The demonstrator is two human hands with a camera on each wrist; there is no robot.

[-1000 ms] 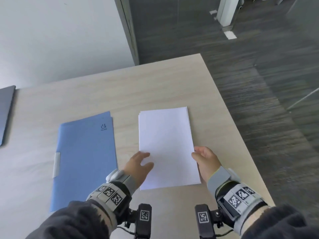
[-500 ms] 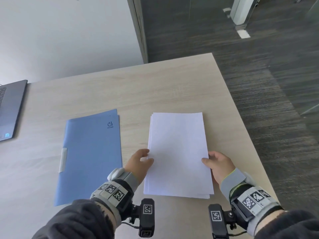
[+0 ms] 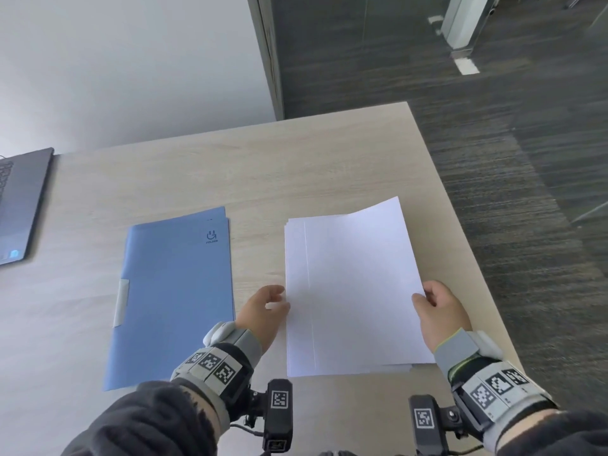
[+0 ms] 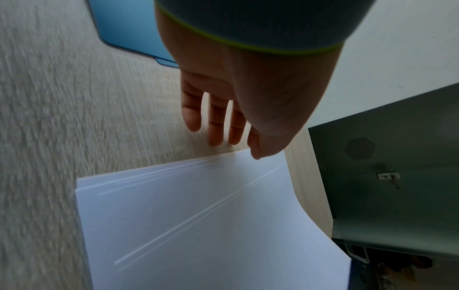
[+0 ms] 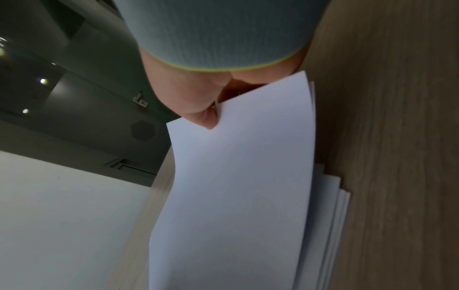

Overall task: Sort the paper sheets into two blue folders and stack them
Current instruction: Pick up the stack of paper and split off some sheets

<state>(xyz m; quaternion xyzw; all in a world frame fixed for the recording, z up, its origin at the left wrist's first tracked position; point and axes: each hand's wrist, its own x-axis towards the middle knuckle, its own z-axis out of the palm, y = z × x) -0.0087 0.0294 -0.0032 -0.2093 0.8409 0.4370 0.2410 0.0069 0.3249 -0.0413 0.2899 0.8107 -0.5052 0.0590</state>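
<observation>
A stack of white paper sheets (image 3: 297, 317) (image 4: 174, 225) lies on the right half of the wooden table. My right hand (image 3: 431, 302) (image 5: 206, 109) pinches the right edge of the top sheets (image 3: 358, 274) (image 5: 236, 176) and lifts them, their far right corner curling up. My left hand (image 3: 268, 302) (image 4: 223, 127) hovers at the stack's left edge with fingers straight and relaxed, holding nothing. A blue folder (image 3: 174, 291) (image 4: 129, 27) lies shut to the left of the stack, a white label on its spine. From the head view it looks like two folders stacked.
An open grey laptop (image 3: 19, 205) sits at the far left of the table (image 3: 263, 172). The table's right edge (image 3: 467, 232) runs close beside my right hand, with dark carpet beyond. A white wall stands behind the table.
My right hand has taken the top sheets by their right edge and raised them, shifting them right off the stack. My left hand has come off the paper to its left edge.
</observation>
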